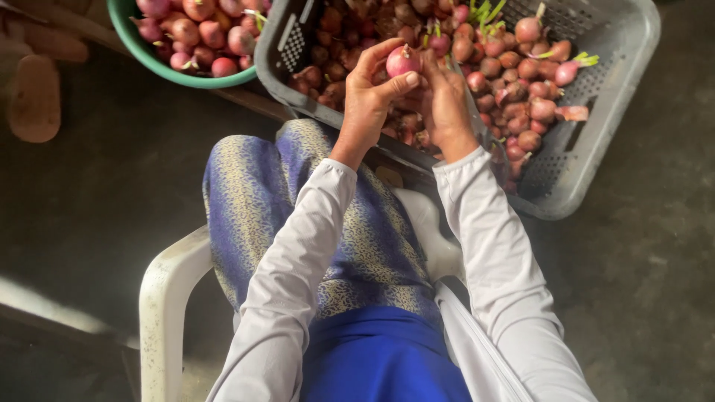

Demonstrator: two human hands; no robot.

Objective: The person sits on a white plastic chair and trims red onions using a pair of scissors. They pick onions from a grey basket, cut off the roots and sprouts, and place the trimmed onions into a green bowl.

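Pinching pink onion (403,61) between left hand (369,100) fingers, right hand (445,104) touching it, above grey crate (596,179); green bowl (149,56) left of crate.

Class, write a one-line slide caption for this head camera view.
Seated person's left hand holds a red onion against the right hand above a grey crate of onions, green bowl alongside.

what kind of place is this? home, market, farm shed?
Likely an informal produce-sorting spot, perhaps a farm shed or market back area; hard to tell which. Cues: a grey plastic crate heaped with red onions, a green basin holding more, a white plastic chair on a bare dark floor.
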